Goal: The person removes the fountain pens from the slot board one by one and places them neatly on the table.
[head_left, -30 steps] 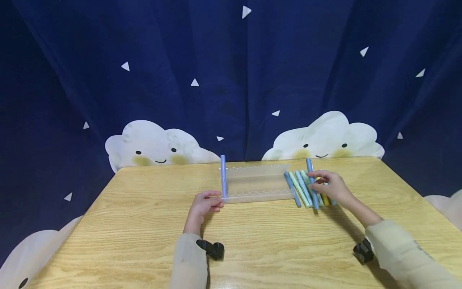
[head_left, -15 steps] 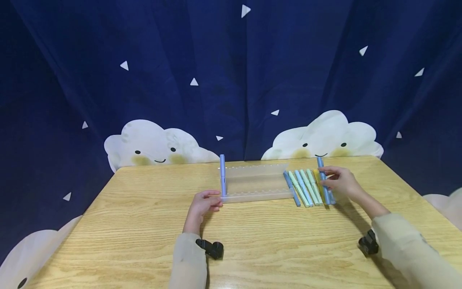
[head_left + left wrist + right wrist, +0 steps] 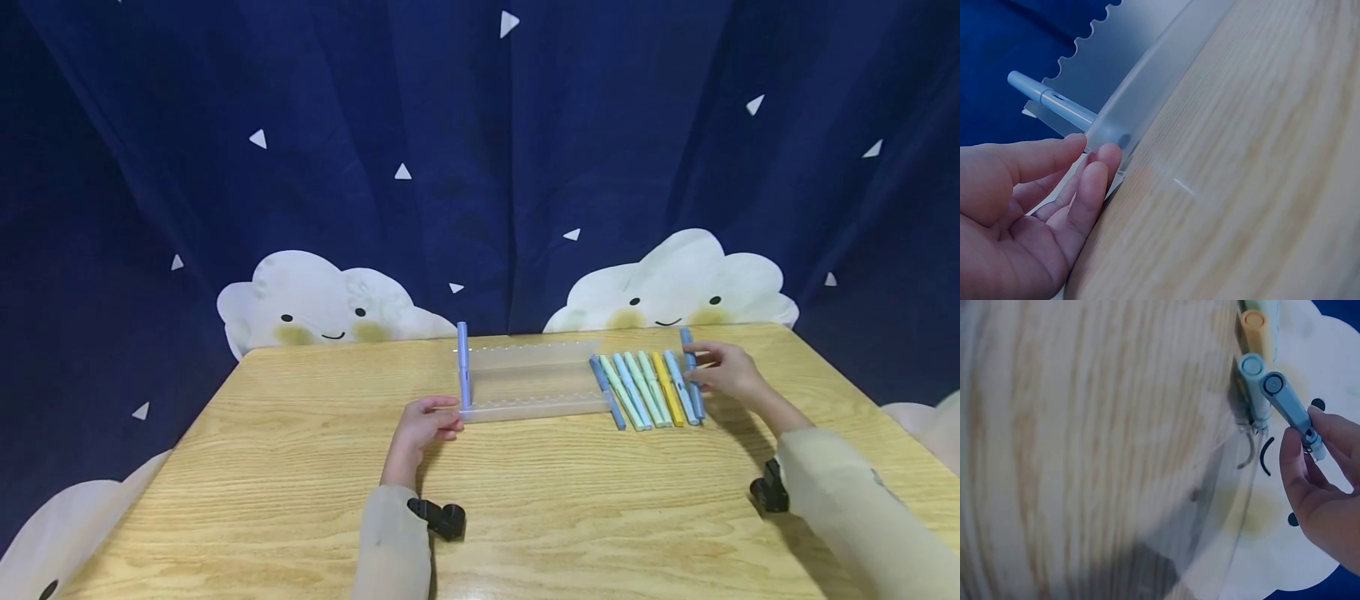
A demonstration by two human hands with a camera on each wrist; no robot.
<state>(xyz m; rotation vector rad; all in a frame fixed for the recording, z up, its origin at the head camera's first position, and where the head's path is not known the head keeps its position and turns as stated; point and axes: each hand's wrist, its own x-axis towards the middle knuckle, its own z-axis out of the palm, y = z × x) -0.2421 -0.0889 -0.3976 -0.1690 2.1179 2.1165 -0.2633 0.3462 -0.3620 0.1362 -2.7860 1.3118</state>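
Observation:
A translucent pen rack point(image 3: 536, 408) with scalloped edges stands on the wooden table. One periwinkle-blue pen point(image 3: 463, 367) sits across its left end. My left hand point(image 3: 423, 425) holds the rack's front left corner between thumb and fingers; the left wrist view shows the fingertips point(image 3: 1109, 155) right at that corner. On the right, my right hand point(image 3: 727, 372) pinches a blue marker pen point(image 3: 1291, 406) between thumb and fingers. This pen slants at the right end of a row of pens, beside a light blue pen point(image 3: 678, 387).
Several pens lie side by side right of the rack: a darker blue pen point(image 3: 609, 393), pale green and light blue ones, and a yellow pen point(image 3: 667, 389). Behind the table point(image 3: 525, 508) hangs a navy curtain point(image 3: 480, 167) with cloud prints.
My right hand has carried the blue pen rightward over the row, past the yellow and light blue pens, to the row's right end. The left hand stays at the rack's corner.

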